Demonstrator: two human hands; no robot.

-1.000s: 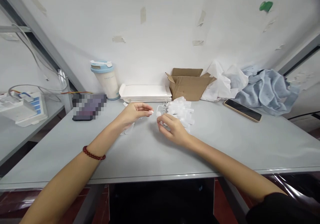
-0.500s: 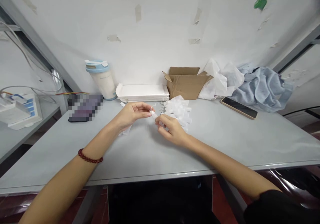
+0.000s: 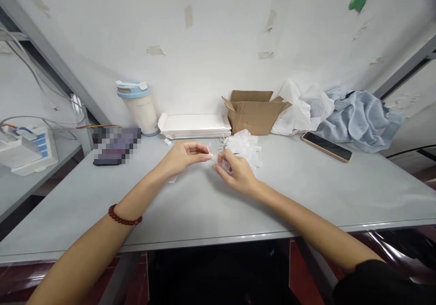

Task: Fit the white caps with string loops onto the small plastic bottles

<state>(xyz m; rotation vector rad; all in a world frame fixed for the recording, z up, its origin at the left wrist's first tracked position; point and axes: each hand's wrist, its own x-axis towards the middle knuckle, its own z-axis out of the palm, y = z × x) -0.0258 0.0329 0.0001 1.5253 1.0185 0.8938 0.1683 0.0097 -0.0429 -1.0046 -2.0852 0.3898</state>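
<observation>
Head view:
Left hand [image 3: 185, 156]: fingertips pinched shut on small white piece [image 3: 210, 156], above mid-table.
Right hand [image 3: 236, 174]: fingers closed on the same piece's right end.
White pile [image 3: 247, 147]: just beyond the right hand.
Cardboard box [image 3: 254, 114]: far, by the wall.

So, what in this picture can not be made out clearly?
1. Head view: small white piece between left hand and right hand, too small, half covered by fingers.
2. Head view: dark flat thing on the table, blurred by pixel blocks.
3. Head view: inside of the cardboard box, hidden by its front wall.
</observation>
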